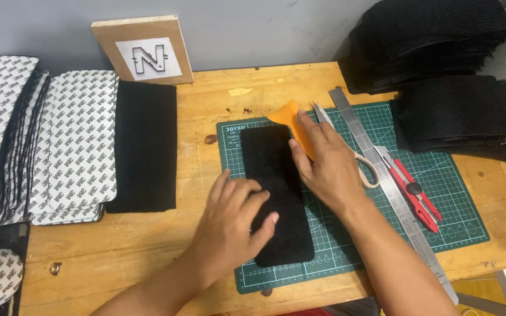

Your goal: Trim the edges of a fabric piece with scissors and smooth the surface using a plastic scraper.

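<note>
A long black fabric strip (276,169) lies lengthwise on a green cutting mat (358,234). My left hand (232,225) presses flat on the strip's lower left part, fingers spread. My right hand (326,164) rests along the strip's right edge and grips an orange plastic scraper (291,117), whose upper end sticks out above my fingers at the strip's top right corner.
Scissors (369,169), a steel ruler (382,169) and a red utility knife (417,196) lie on the mat's right side. Stacks of black pieces (440,47) fill the back right. Patterned white-backed sheets (65,146), a black sheet (144,146) and a wooden board (144,50) with a white label are at left.
</note>
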